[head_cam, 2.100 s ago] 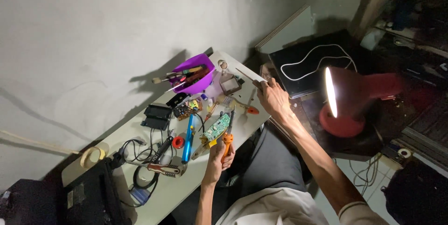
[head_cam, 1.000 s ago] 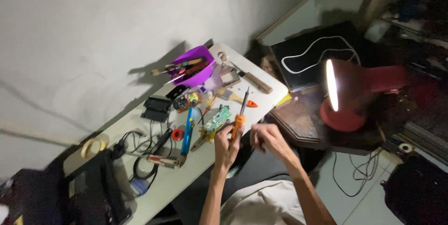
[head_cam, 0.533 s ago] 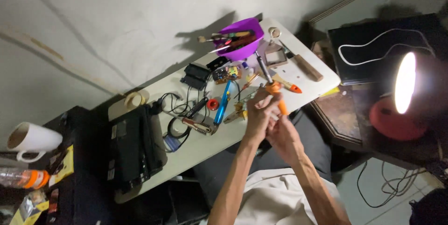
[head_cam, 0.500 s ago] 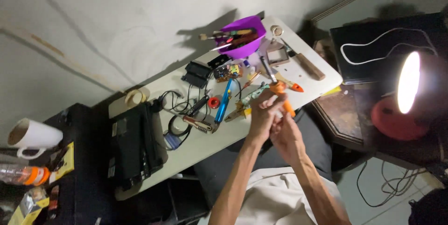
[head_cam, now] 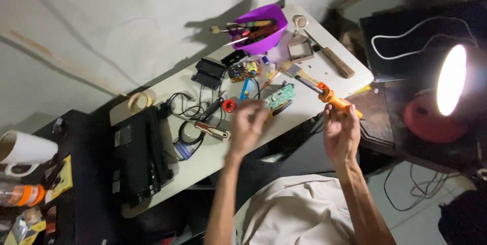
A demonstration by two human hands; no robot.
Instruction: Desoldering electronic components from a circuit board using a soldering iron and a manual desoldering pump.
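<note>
My right hand (head_cam: 341, 132) grips the orange handle of a soldering iron (head_cam: 332, 97), whose metal tip points up-left over the white table (head_cam: 213, 161). My left hand (head_cam: 247, 124) hovers blurred above the table's front part, just left of a green circuit board (head_cam: 279, 96); whether it holds anything I cannot tell. A red tape roll (head_cam: 229, 106) and a blue tool (head_cam: 244, 88) lie close by.
A purple bowl (head_cam: 264, 42) with brushes and tools stands at the table's far edge. Black cables (head_cam: 190, 118), a wood-handled tool (head_cam: 335, 61), a tape ring (head_cam: 138, 100) and a black case (head_cam: 139, 156) lie around. A lit red lamp (head_cam: 441, 98) stands right. A white mug (head_cam: 23, 148) sits left.
My hands have separated: the right one now carries the orange soldering iron to the right of the board, and the left one has swung left over the table. The view shifted too.
</note>
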